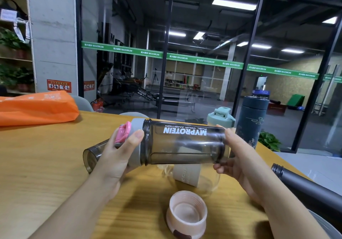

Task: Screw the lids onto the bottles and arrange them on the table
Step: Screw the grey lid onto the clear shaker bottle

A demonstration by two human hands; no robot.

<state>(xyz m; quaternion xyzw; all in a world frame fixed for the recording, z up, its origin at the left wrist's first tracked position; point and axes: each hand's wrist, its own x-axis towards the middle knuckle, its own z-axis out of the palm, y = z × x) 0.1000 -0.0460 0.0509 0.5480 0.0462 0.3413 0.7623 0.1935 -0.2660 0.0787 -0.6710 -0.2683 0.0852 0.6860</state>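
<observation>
Smoky grey plastic is filling the middle of the view: a Myprotein shaker bottle (pixel 185 142) is lying sideways in the air above the wooden table (pixel 46 155). The person's left hand (pixel 114 157) is curling around its grey lid with the pink flip cap (pixel 127 136), thumb on top, while the right hand (pixel 235 157) is gripping the bottle's base at three o'clock. The lid is sitting on the neck, though whether it is fully tightened cannot be told; this looks like the screwing step.

Judging by the table, much is remaining. At six o'clock a peach lid (pixel 187 212) is lying upturned, thread showing, and just beyond it a clear glass bottle (pixel 192 177) is lying on its side, seemingly uncapped. At four o'clock a dark bottle (pixel 303 188) is also lying down with its neck open. At nine o'clock a smoky cup section (pixel 92 157) is lying behind the left hand. At one o'clock a mint-lidded bottle (pixel 221 117) and a dark blue flask (pixel 252 120) are standing capped. An orange bag (pixel 37 107) is resting at ten o'clock.
</observation>
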